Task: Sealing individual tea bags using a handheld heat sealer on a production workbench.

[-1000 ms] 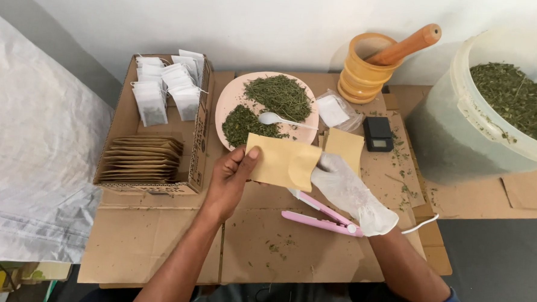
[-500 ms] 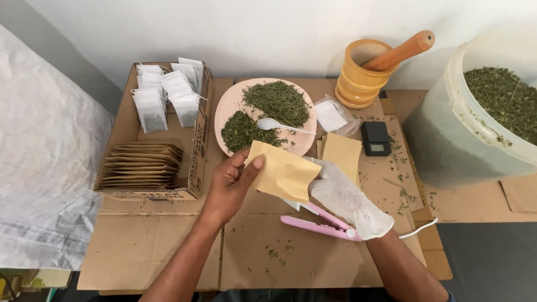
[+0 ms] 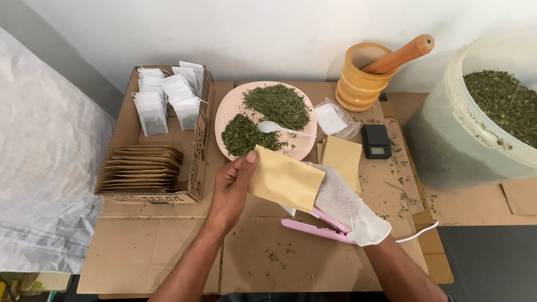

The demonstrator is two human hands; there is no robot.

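A box (image 3: 192, 166) of packets lies left of the plate (image 3: 228, 113) of herbs, the mortar (image 3: 359, 82) and bucket (image 3: 457, 105) to its right, a scale (image 3: 377, 141) in front of the mortar.

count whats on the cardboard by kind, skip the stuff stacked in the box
herb piles on the pink plate: 2
white spoon: 1
wooden mortar with pestle: 1
black scale: 1
pink sealer: 1
bucket of herbs: 1
Total: 7
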